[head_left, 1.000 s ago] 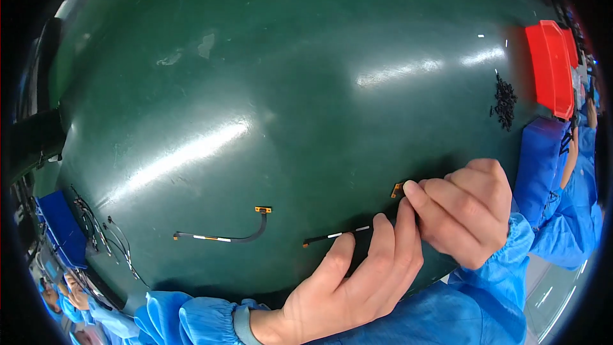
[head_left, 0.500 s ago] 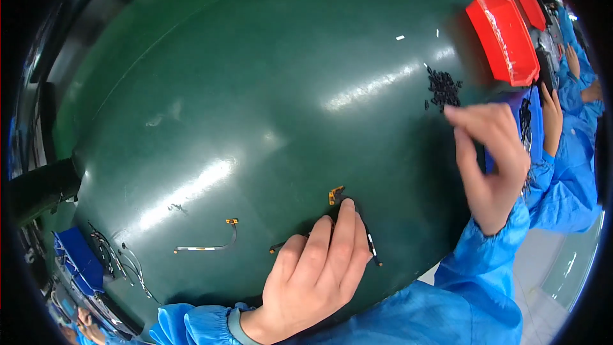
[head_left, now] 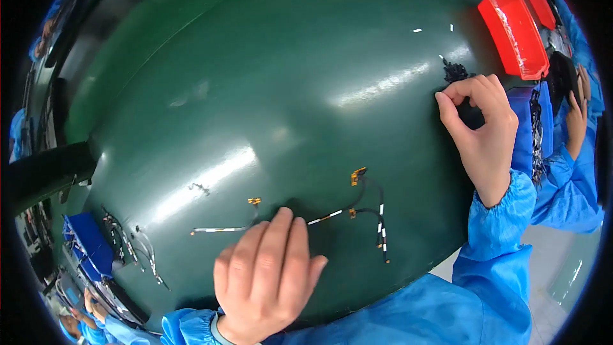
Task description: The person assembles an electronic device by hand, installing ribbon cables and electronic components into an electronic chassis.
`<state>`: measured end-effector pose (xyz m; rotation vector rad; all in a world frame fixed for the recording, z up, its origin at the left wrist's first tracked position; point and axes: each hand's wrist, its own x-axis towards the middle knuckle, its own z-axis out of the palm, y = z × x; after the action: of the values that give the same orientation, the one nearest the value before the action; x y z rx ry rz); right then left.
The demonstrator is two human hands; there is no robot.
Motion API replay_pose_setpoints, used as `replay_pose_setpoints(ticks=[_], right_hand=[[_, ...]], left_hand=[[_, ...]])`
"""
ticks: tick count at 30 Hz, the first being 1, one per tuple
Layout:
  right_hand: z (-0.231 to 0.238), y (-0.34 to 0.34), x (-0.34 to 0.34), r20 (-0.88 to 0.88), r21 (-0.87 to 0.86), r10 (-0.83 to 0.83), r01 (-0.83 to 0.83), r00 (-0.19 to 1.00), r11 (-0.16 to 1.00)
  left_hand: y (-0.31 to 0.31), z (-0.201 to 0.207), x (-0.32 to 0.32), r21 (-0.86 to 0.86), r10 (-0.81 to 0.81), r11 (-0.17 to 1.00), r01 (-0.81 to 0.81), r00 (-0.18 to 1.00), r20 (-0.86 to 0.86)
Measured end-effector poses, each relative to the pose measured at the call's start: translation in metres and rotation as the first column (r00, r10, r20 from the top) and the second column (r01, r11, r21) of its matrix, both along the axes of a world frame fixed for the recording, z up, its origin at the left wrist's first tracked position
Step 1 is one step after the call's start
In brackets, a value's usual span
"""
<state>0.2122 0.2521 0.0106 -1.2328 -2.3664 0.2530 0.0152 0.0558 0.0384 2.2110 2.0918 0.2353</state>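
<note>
Beside the pile of small black pieces (head_left: 455, 71), my right hand (head_left: 483, 124) is closed, thumb and forefinger tips pinched together. Anything between those tips is too small to make out. Lower on the green table, my left hand (head_left: 265, 275) is open, its fingers stretched forward over the surface. Its fingertips lie next to a thin cable (head_left: 220, 230) with a gold-coloured connector and a white band, partly hidden by the hand. To the right of that hand lie more thin dark cables (head_left: 382, 211) with white bands and gold-coloured ends, touching or crossing one another.
A red bin (head_left: 514, 32) stands at the far right, above a blue bin (head_left: 530, 128) holding dark cables. At the left, several loose cables (head_left: 145, 249) lie beside another blue bin (head_left: 87, 246). Two white scraps (head_left: 417, 30) lie far back. Co-workers in blue sit at the right.
My left hand has moved left, off the cables at the middle and toward the left cable. My right hand's thumb and forefinger have closed together near the black pile. The view has shifted slightly.
</note>
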Motion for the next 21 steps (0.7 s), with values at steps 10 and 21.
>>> replay_pose_setpoints(ticks=[10,21], right_hand=[[0.008,0.024,0.014,0.099,0.020,0.418,-0.422,0.903,0.906],[-0.001,-0.001,0.001,0.105,0.184,0.330,-0.345,0.938,0.921]], left_hand=[[-0.024,-0.008,-0.016,-0.010,0.063,0.998,-0.062,0.992,0.112],[-0.021,-0.021,-0.013,0.081,0.015,0.997,-0.015,1.000,0.005]])
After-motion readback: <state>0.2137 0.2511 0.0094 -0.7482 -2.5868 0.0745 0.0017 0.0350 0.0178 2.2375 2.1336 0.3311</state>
